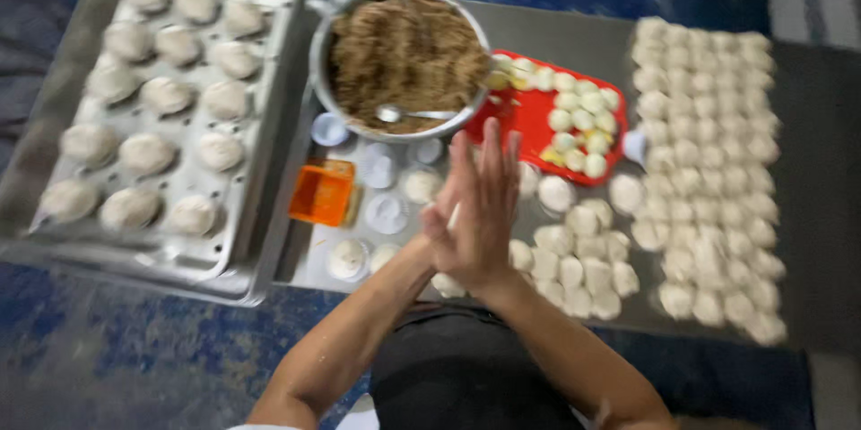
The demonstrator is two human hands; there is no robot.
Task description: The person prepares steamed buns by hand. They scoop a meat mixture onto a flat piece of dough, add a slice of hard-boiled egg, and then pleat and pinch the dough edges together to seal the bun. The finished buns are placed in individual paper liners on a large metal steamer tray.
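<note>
Just below the metal bowl (404,58) of brown filling, the left hand (448,224) and right hand (489,201) are pressed palm to palm, the fingers (489,156) stretched flat and pointing up towards the bowl. A sliver of pale dough (455,215) can be made out between the palms; it appears to be held there so that it can be flattened or rolled, though its shape is blurred and its long axis cannot be told. A spoon (413,113) is laid in the bowl, its handle pointing right. Left of the bowl, a steel tray (269,125) is filled with rows of round finished buns (148,152). Right of the bowl, a red tray (529,121) of small pale balls is set, and beyond it rows of dough pieces (708,170) are laid out on the bench (556,26), within reach. An orange tub (323,192) sits below the bowl.
</note>
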